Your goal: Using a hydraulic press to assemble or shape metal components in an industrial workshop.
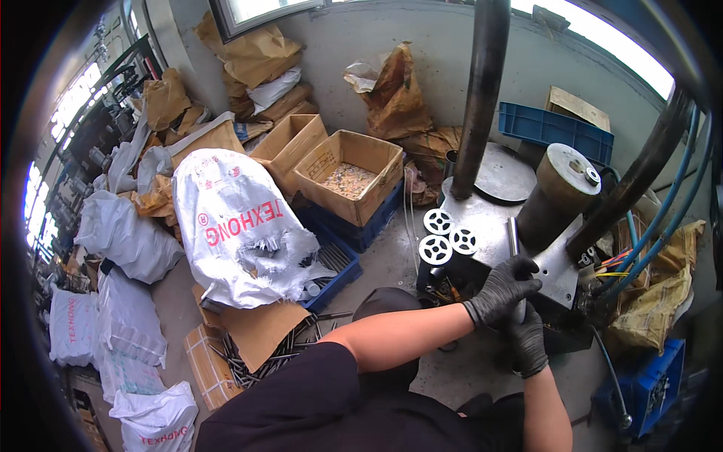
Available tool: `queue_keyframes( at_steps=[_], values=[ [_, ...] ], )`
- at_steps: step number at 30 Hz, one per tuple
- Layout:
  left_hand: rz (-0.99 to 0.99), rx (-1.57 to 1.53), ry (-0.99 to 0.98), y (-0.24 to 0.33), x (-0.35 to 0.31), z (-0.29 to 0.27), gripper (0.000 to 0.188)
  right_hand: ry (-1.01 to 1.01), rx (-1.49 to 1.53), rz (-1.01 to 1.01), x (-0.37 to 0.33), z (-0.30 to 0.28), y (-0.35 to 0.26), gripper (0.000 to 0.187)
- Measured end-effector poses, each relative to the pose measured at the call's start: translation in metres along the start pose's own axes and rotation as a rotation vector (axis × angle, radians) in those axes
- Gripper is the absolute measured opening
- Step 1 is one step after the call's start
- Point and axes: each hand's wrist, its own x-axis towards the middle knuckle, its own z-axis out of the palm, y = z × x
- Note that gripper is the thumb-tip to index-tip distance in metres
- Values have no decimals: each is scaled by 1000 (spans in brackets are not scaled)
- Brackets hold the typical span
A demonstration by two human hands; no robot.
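Note:
Black gloves cover both of my hands, held together at the near edge of a steel machine table (pixel 493 226). My left hand (pixel 503 290) is closed around a smooth metal rod (pixel 514 237), whose upper end sticks out past the fingers over the table. Just below, my right hand (pixel 529 343) is wrapped around the lower part of what looks like the same rod. Beside the rod's upper end stands a thick steel cylinder (pixel 557 203) with a light round top. Several white spoked discs, one of them a wheel (pixel 435 249), sit at the table's left corner.
Dark steel columns (pixel 482 98) rise from the table, with blue hoses (pixel 666 218) at right. Left of me are a box of metal rods (pixel 252 369), a white woven sack (pixel 233 218) and a wooden box (pixel 350 173). A blue crate (pixel 648 384) stands at lower right.

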Motion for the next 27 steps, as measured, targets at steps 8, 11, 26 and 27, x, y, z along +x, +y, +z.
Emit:
queue_keyframes(
  at_steps=[8, 11, 26, 27],
  values=[
    [-207, -432, -480, 41, 11, -25, 20, -520, 399, 293, -10, -5, -51, 29],
    [-179, -499, -331, 35, 12, -19, 21, -572, 572, 362, -7, 0, -45, 35],
    [-175, -601, -440, 26, 18, -27, 52, -535, 447, 339, 3, -13, -29, 52],
    [-204, -675, -403, 25, 16, -24, 49, -537, 444, 341, 1, -13, -28, 52]
  ],
)
